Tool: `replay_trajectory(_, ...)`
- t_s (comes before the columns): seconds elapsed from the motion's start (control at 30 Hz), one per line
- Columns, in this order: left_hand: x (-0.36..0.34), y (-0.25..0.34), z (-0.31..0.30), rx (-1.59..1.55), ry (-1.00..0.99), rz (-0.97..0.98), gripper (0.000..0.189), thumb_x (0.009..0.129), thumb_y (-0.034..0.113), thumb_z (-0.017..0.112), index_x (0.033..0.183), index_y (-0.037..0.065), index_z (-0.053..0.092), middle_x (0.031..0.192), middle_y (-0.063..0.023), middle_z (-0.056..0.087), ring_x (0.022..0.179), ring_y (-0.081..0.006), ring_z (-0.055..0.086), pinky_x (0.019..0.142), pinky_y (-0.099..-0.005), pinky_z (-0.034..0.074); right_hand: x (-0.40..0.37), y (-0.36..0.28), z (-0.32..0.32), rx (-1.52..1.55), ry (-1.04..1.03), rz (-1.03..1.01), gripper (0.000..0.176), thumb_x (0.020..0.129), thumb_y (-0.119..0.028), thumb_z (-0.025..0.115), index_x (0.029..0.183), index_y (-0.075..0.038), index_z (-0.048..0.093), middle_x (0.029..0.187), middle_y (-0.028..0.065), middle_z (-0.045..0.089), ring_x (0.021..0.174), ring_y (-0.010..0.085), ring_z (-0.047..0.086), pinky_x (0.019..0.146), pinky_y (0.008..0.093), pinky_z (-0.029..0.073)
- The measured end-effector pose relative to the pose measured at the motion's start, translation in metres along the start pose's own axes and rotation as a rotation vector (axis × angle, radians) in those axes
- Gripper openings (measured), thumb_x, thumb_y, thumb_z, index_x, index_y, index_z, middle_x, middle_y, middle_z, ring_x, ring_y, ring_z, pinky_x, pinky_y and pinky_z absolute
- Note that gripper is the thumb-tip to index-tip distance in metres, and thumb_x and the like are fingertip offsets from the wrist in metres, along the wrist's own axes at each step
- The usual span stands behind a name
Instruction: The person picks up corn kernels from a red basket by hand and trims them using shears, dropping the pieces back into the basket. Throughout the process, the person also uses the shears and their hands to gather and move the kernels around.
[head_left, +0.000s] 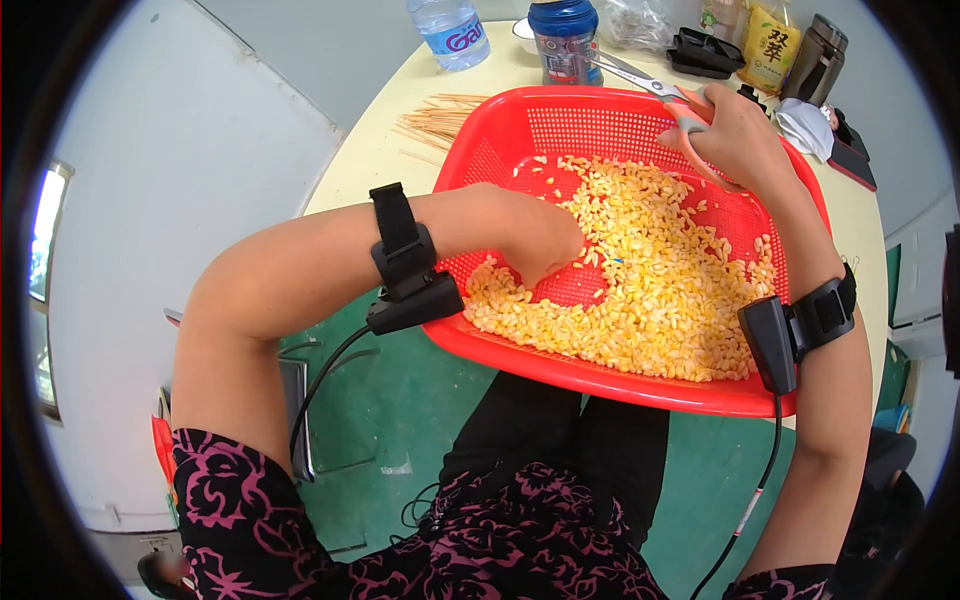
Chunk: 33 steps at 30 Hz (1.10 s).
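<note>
A red plastic basket (590, 380) with perforated walls holds a wide spread of loose yellow corn kernels (665, 270). My left hand (540, 238) reaches down into the basket's left half, bent at the wrist, among the kernels. Its fingers point downward and are hidden behind the back of the hand. Over the far right rim, my right hand (738, 140) grips scissors (645, 80) by their orange and grey handles. Their metal blades point up and left, past the back rim. A small blue bit (618, 261) lies among the kernels.
Thin wooden sticks (440, 122) lie on the pale table (350, 165), left of the basket. Along the back stand a water bottle (450, 35), a blue-lidded jar (563, 45), black trays (705, 52), a yellow packet (769, 48) and a dark flask (815, 60).
</note>
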<state>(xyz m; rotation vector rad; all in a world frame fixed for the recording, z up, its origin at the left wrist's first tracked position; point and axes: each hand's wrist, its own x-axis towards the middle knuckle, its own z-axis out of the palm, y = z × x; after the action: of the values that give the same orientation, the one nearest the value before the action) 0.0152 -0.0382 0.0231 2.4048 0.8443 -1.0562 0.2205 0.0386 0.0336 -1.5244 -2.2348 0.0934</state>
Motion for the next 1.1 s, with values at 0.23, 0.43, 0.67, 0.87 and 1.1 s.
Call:
replay_trajectory(0.23,0.002,-0.003,0.001,0.155,0.298,-0.075,0.014,0.069,0.003,0.057,0.079,-0.005,0.063,0.074,-0.0223,0.061,0.077,-0.0329,0.062,0.067,-0.0423,0.049,0.001,0.002,0.002,-0.020,0.027,-0.023,0.065,0.064,-0.056,0.070,0.089,0.003,0.059,0.086,0.0222,0.063,0.084,0.0354,0.061,0.074,0.0416,0.048)
replay_trajectory(0.43,-0.015,-0.024,-0.023,-0.161,0.431,-0.068,0.016,0.073,0.001,0.055,0.085,0.000,0.065,0.082,-0.0153,0.064,0.079,-0.0266,0.063,0.067,-0.0366,0.049,-0.001,0.002,0.000,-0.005,0.039,-0.038,0.063,0.065,-0.054,0.070,0.088,0.003,0.059,0.085,0.0223,0.063,0.083,0.0354,0.061,0.073,0.0414,0.048)
replay_trajectory(0.67,-0.003,-0.018,-0.006,-0.347,-0.039,0.055,0.017,0.079,0.006,0.055,0.092,0.004,0.065,0.087,-0.0110,0.065,0.084,-0.0225,0.062,0.073,-0.0345,0.047,-0.001,0.000,-0.002,-0.005,-0.002,-0.013,0.062,0.065,-0.053,0.070,0.089,0.003,0.059,0.086,0.0218,0.063,0.084,0.0348,0.061,0.073,0.0408,0.048)
replay_trajectory(0.87,0.006,-0.040,-0.015,-0.258,0.384,-0.049,0.020,0.080,0.007,0.054,0.098,0.003,0.062,0.092,-0.0123,0.064,0.088,-0.0266,0.060,0.077,-0.0361,0.047,-0.002,-0.005,-0.005,0.011,-0.020,-0.002,0.059,0.067,-0.050,0.070,0.089,0.003,0.058,0.086,0.0220,0.063,0.084,0.0348,0.061,0.073,0.0406,0.047)
replay_trajectory(1.1,0.001,-0.014,-0.011,-0.406,0.169,0.163,0.025,0.082,0.009,0.050,0.105,0.002,0.059,0.100,-0.0144,0.062,0.094,-0.0264,0.059,0.080,-0.0361,0.046,-0.001,0.000,0.000,0.045,-0.008,0.017,0.060,0.061,-0.046,0.077,0.088,0.004,0.059,0.086,0.0202,0.063,0.082,0.0315,0.062,0.070,0.0376,0.047)
